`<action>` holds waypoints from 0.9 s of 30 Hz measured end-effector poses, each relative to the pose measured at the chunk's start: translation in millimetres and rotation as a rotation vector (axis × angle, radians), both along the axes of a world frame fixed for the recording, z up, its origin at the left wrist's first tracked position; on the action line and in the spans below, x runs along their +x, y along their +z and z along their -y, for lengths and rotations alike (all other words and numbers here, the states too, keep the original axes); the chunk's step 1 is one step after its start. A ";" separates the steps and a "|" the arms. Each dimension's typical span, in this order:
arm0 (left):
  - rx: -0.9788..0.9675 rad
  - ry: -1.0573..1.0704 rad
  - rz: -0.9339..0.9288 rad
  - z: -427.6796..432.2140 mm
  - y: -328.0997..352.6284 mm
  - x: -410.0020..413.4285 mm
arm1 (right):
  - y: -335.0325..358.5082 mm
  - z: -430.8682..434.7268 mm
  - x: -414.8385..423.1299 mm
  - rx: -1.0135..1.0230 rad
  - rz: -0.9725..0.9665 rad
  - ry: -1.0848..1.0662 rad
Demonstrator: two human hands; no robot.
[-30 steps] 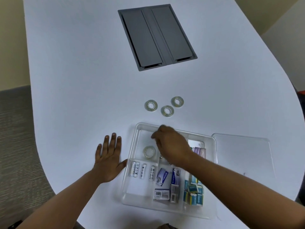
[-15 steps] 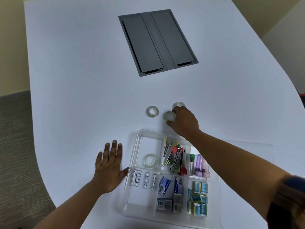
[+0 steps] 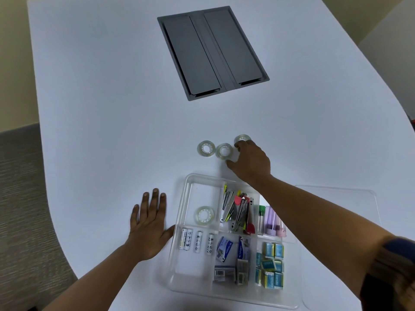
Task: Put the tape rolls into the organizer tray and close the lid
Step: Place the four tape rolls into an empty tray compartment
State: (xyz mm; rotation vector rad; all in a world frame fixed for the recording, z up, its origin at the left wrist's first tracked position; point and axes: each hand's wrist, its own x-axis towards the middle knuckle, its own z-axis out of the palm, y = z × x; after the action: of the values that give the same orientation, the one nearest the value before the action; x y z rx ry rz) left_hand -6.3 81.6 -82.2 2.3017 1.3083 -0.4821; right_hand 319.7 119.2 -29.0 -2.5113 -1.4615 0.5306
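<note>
Right hand (image 3: 250, 162) reached beyond the tray (image 3: 179, 221), fingers curled loosely against the rightmost tape roll (image 3: 242, 138); firm grip could not be confirmed. Left hand (image 3: 149, 227) lay flat, fingers spread, on the table (image 3: 101, 108).

Table (image 3: 112, 108) bare between grey hatch (image 3: 213, 52) and three tape rolls (image 3: 206, 149), (image 3: 224, 151), (image 3: 242, 138); wide open approach from the far and left sides. Right hand (image 3: 250, 163) over the gap between rolls and organizer tray (image 3: 179, 221), blocking the near-side path. Tray's top-left compartment holds one roll (image 3: 204, 215) (floor around it free); other compartments crowded. Left hand (image 3: 149, 227) flat against the tray's left wall. Lid (image 3: 336, 209) lies right of the tray.
</note>
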 end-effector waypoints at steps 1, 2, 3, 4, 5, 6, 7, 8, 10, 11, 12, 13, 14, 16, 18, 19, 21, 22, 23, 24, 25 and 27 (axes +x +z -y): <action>-0.001 0.002 0.003 0.1 0.3 0.0 | 0.2 -2.4 -1.5 0.001 -0.006 -0.002; -0.004 0.006 0.009 0.4 0.5 0.1 | 0.0 -4.8 -3.0 -0.008 -0.007 0.000; -0.004 0.008 0.010 0.5 0.5 0.1 | -0.6 -7.0 -4.2 -0.023 -0.003 0.007; 0.001 0.005 0.004 0.5 0.3 0.0 | -1.7 -8.9 -5.4 -0.038 0.001 0.019; 0.006 0.002 -0.002 0.7 -0.2 -0.3 | -3.0 -10.0 -6.5 -0.050 0.005 0.029; 0.008 0.000 -0.003 0.5 -0.6 -0.5 | -4.2 -11.2 -7.3 -0.056 0.006 0.035; 0.009 0.002 0.000 0.2 -1.2 -0.7 | -5.5 -11.9 -7.8 -0.058 0.009 0.037; 0.010 0.002 0.003 0.2 -1.6 -1.0 | -6.4 -12.4 -8.2 -0.058 0.013 0.036; 0.013 0.002 0.011 0.6 -2.1 -1.4 | -6.5 -12.4 -7.7 -0.060 0.016 0.022; 0.016 0.003 0.015 0.7 -2.6 -1.4 | -5.6 -11.7 -7.1 -0.056 0.010 0.013; 0.021 0.004 0.015 0.6 -2.9 -1.5 | -4.1 -10.3 -6.7 -0.043 -0.005 0.005; 0.026 0.002 0.011 0.7 -3.3 -1.7 | -1.4 -8.4 -6.7 -0.019 -0.025 0.000; 0.027 0.000 0.007 0.9 -3.7 -1.7 | 2.3 -6.0 -7.4 0.012 -0.048 -0.002; 0.024 0.002 0.006 1.1 -4.4 -2.1 | 12.2 0.3 -11.5 0.070 -0.097 -0.006; 0.020 0.003 0.007 0.7 -4.6 -2.0 | 23.7 9.9 -19.0 0.110 -0.134 -0.003; 0.017 0.002 0.009 0.4 -4.4 -1.7 | 29.3 16.3 -23.6 0.122 -0.148 0.003; 0.014 0.000 0.009 -0.4 -4.3 -0.8 | 38.3 32.0 -33.8 0.134 -0.176 0.027; 0.016 -0.001 0.006 -0.7 -4.1 -0.5 | 41.5 40.6 -39.6 0.131 -0.182 0.055; 0.017 -0.002 0.001 -0.9 -4.0 -0.5 | 43.5 49.4 -45.7 0.120 -0.178 0.099; 0.016 -0.001 -0.001 -0.7 -3.9 -0.8 | 44.1 58.0 -52.1 0.101 -0.167 0.150; 0.014 0.002 0.001 -0.8 -3.9 -0.6 | 44.1 65.8 -57.6 0.072 -0.153 0.200; 0.012 0.006 0.011 -0.6 -3.4 -0.7 | 42.3 77.8 -68.5 -0.006 -0.115 0.287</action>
State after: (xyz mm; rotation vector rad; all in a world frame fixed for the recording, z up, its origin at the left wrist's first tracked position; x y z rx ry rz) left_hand -7.0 82.3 -85.6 2.3068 1.3164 -0.4605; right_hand 251.1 41.4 13.3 -2.2446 -1.7867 0.7124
